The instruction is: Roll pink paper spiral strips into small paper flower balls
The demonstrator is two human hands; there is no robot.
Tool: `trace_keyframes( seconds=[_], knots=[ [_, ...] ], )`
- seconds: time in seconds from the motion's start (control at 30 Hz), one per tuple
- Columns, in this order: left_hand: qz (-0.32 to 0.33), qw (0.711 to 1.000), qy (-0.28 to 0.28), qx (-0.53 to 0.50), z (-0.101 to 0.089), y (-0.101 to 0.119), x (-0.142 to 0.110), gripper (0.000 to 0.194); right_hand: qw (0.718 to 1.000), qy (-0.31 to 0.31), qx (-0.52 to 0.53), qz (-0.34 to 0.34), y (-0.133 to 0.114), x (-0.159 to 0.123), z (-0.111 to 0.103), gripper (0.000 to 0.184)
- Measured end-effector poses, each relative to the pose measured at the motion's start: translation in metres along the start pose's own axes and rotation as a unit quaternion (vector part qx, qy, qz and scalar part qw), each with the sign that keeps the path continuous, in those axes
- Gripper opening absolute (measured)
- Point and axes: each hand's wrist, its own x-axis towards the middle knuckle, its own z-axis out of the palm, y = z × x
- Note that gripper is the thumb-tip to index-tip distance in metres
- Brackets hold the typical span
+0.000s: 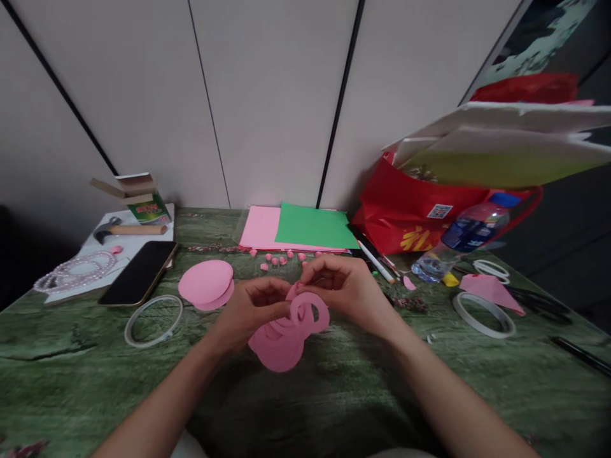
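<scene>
Both hands meet over the middle of the table, working on one pink paper strip (312,312) that curls in a spiral. My left hand (255,308) pinches the strip near its inner end. Opposite it, my right hand (341,289) has its thumb and fingers closed on the rolled end, which the fingertips partly cover. The loose coils hang below the hands, over a pink paper round (280,353); I cannot tell whether the two are joined. Just beyond the fingers lie several small rolled pink paper buds (283,261).
Pink paper circles (205,283), a tape roll (153,321) and a phone (139,273) lie left, with a hammer (136,229) and beads (76,272) behind. Green paper (315,227) is at the back. A bottle (465,238), red bag (382,203), tape (484,316) and scissors (539,304) occupy the right.
</scene>
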Motion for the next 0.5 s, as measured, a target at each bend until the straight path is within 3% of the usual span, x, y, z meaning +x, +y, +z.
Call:
trace_keyframes(
  seconds=[0.5],
  knots=[
    [0.017,1.000,0.021,0.010,0.0033,0.0016,-0.0005,0.018,0.996,-0.004,-0.082,-0.020,-0.0078,0.0010,-0.0019,0.009]
  ],
)
